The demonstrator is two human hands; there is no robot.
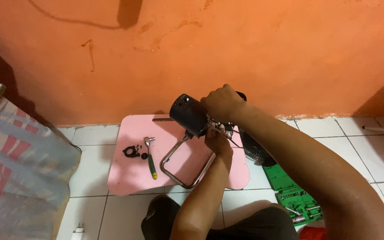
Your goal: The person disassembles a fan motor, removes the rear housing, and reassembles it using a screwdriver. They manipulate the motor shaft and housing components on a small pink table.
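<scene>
I clamp right hand (pixel 221 103) on fan motor housing (pixel 188 114); left hand (pixel 217 140) pinches beneath it, fastener work; next move needs steady housing.

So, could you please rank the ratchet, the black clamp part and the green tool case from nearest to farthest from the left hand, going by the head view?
From the left hand:
1. Ratchet, to its left on the pink table.
2. Black clamp part, farther left on the same table, just beyond the ratchet.
3. Green tool case, on the floor to the lower right.
</scene>
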